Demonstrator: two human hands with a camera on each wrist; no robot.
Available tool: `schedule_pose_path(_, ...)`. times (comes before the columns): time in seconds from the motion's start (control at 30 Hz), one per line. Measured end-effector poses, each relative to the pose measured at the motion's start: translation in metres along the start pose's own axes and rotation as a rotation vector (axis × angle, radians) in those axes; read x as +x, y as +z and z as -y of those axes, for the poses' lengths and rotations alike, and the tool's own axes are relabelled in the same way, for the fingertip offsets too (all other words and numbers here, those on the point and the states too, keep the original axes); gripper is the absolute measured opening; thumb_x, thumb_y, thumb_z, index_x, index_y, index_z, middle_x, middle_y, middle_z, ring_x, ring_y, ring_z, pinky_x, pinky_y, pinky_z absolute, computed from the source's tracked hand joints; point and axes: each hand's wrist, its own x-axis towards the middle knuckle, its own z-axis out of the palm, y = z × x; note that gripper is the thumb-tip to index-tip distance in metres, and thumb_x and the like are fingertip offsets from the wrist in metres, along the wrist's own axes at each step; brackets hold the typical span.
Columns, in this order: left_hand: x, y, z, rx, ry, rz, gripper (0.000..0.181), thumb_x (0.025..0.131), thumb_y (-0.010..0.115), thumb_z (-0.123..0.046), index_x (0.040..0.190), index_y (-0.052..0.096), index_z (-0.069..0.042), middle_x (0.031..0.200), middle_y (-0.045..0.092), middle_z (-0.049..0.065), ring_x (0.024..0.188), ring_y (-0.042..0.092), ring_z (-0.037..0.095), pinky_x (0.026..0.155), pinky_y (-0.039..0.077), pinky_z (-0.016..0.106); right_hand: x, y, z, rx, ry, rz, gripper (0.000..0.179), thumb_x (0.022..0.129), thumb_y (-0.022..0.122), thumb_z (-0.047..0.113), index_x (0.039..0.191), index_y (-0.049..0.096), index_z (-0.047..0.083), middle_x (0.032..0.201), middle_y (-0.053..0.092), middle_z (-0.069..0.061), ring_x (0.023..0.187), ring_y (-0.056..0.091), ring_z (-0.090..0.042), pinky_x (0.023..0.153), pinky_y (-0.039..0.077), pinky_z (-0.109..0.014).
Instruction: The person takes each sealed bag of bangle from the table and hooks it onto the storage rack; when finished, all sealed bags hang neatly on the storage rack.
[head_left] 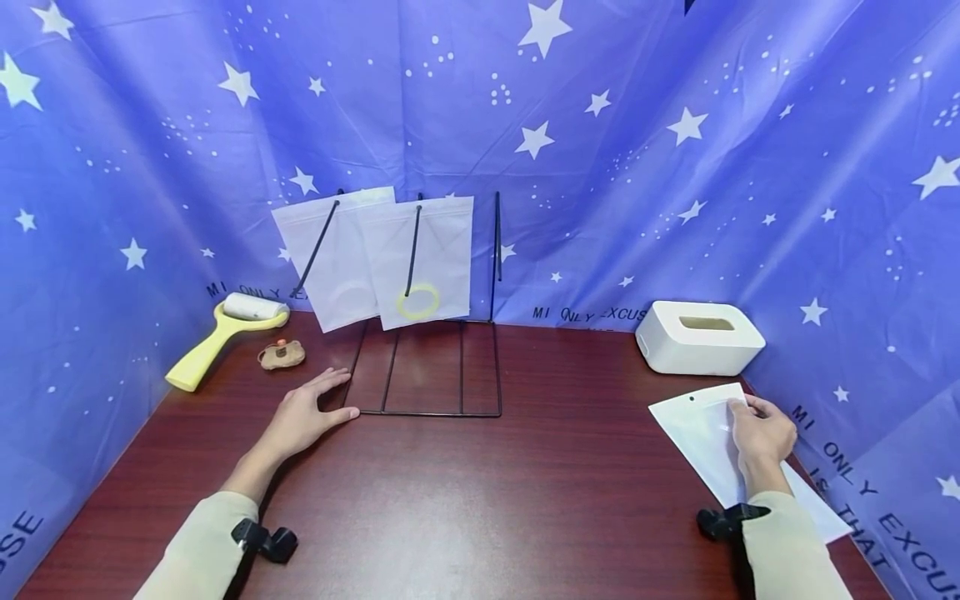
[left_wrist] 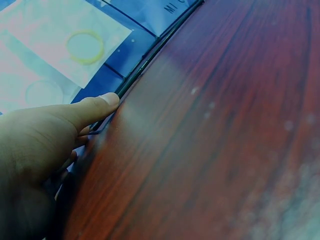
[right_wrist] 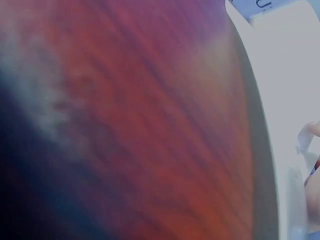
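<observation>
My right hand (head_left: 761, 433) pinches a white zip bag (head_left: 705, 433) by its edge, at the right of the table. This flat bag has a small round hole near its top and slants under the wrist. In the right wrist view, only part of the hand (right_wrist: 314, 185) shows beside the bag (right_wrist: 285, 75). My left hand (head_left: 303, 417) rests at the near left corner of a black wire rack (head_left: 427, 413), thumb and fingers spread. The thumb touches the wire in the left wrist view. Two white bags (head_left: 341, 267) hang on the rack's hooks, the front one (head_left: 450, 250) showing a yellow ring.
A lint roller (head_left: 202, 354) with a yellow handle lies at the back left, near a small brown object (head_left: 282, 356) with an orange tip. A white tissue box (head_left: 701, 354) stands at the back right. Blue star-patterned cloth (head_left: 600, 167) walls the table.
</observation>
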Motion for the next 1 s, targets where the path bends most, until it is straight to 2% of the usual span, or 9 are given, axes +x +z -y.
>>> schedule_pose_path(0.07, 0.000, 0.000, 0.000, -0.001, -0.005, 0.002, 0.071, 0.087, 0.082, -0.043, 0.145, 0.060, -0.009, 0.158, 0.047, 0.021, 0.149, 0.041, 0.044, 0.114, 0.037, 0.068, -0.002, 0.001, 0.001, 0.035, 0.007, 0.006, 0.013, 0.095, 0.068, 0.036, 0.106, 0.073, 0.031, 0.080, 0.047, 0.025, 0.097, 0.046, -0.008, 0.104, 0.037, -0.029)
schedule_pose_path(0.13, 0.000, 0.000, 0.000, -0.003, -0.011, 0.003, 0.071, 0.087, 0.083, -0.043, 0.146, 0.059, -0.009, 0.159, 0.047, 0.022, 0.149, 0.041, 0.045, 0.114, 0.036, 0.069, -0.006, 0.002, 0.002, 0.060, 0.003, 0.018, 0.004, 0.094, 0.069, 0.036, 0.097, 0.071, 0.035, 0.078, 0.047, 0.026, 0.089, 0.043, -0.002, 0.095, 0.037, -0.022)
schedule_pose_path(0.3, -0.001, 0.000, 0.000, 0.001, -0.017, 0.007, 0.071, 0.087, 0.082, -0.043, 0.146, 0.059, -0.010, 0.160, 0.045, 0.023, 0.147, 0.041, 0.047, 0.113, 0.037, 0.069, -0.018, 0.008, 0.005, 0.115, -0.057, 0.077, 0.001, 0.095, 0.069, 0.027, 0.094, 0.070, 0.027, 0.071, 0.051, 0.028, 0.078, 0.048, 0.004, 0.072, 0.041, -0.011)
schedule_pose_path(0.43, -0.001, -0.001, -0.001, 0.003, -0.017, 0.008, 0.070, 0.087, 0.082, -0.042, 0.146, 0.059, -0.010, 0.160, 0.045, 0.023, 0.148, 0.041, 0.047, 0.113, 0.037, 0.069, -0.028, 0.012, 0.012, 0.271, -0.087, 0.116, 0.013, 0.093, 0.073, 0.017, 0.085, 0.071, 0.026, 0.063, 0.058, 0.027, 0.066, 0.055, 0.008, 0.061, 0.045, -0.007)
schedule_pose_path(0.5, -0.001, -0.001, -0.002, 0.002, -0.017, 0.007, 0.070, 0.087, 0.082, -0.041, 0.146, 0.059, -0.010, 0.159, 0.045, 0.023, 0.148, 0.041, 0.047, 0.113, 0.037, 0.069, -0.034, 0.014, 0.018, 0.346, -0.095, 0.130, 0.019, 0.092, 0.075, 0.015, 0.080, 0.071, 0.028, 0.063, 0.061, 0.025, 0.064, 0.057, 0.008, 0.060, 0.046, -0.007)
schedule_pose_path(0.57, -0.001, -0.001, -0.002, 0.004, -0.018, 0.007, 0.070, 0.087, 0.082, -0.041, 0.146, 0.059, -0.010, 0.159, 0.045, 0.023, 0.148, 0.041, 0.046, 0.113, 0.037, 0.070, -0.040, 0.015, 0.025, 0.384, -0.100, 0.153, 0.018, 0.092, 0.077, 0.015, 0.080, 0.073, 0.027, 0.065, 0.064, 0.023, 0.066, 0.058, 0.007, 0.061, 0.047, -0.007)
schedule_pose_path(0.73, -0.002, 0.000, -0.002, 0.007, -0.013, 0.011, 0.071, 0.088, 0.082, -0.042, 0.146, 0.059, -0.010, 0.159, 0.047, 0.021, 0.149, 0.041, 0.045, 0.113, 0.037, 0.070, -0.057, 0.019, 0.039, 0.359, -0.153, 0.191, 0.005, 0.092, 0.079, 0.019, 0.091, 0.077, 0.024, 0.073, 0.065, 0.025, 0.075, 0.058, 0.006, 0.066, 0.047, -0.006)
schedule_pose_path(0.8, -0.002, 0.000, -0.002, 0.003, -0.010, 0.009, 0.071, 0.088, 0.082, -0.041, 0.146, 0.059, -0.009, 0.159, 0.047, 0.020, 0.149, 0.041, 0.044, 0.113, 0.036, 0.069, -0.064, 0.021, 0.043, 0.400, -0.164, 0.207, 0.005, 0.091, 0.080, 0.017, 0.092, 0.078, 0.022, 0.074, 0.066, 0.023, 0.075, 0.059, 0.005, 0.066, 0.047, -0.006)
schedule_pose_path(1.0, -0.002, 0.000, -0.002, -0.001, 0.001, 0.002, 0.070, 0.088, 0.082, -0.041, 0.145, 0.059, -0.008, 0.158, 0.048, 0.020, 0.149, 0.041, 0.044, 0.113, 0.037, 0.069, -0.084, 0.029, 0.059, 0.610, -0.167, 0.278, 0.012, 0.089, 0.080, 0.006, 0.087, 0.080, 0.018, 0.075, 0.069, 0.013, 0.076, 0.063, 0.001, 0.071, 0.053, -0.007)
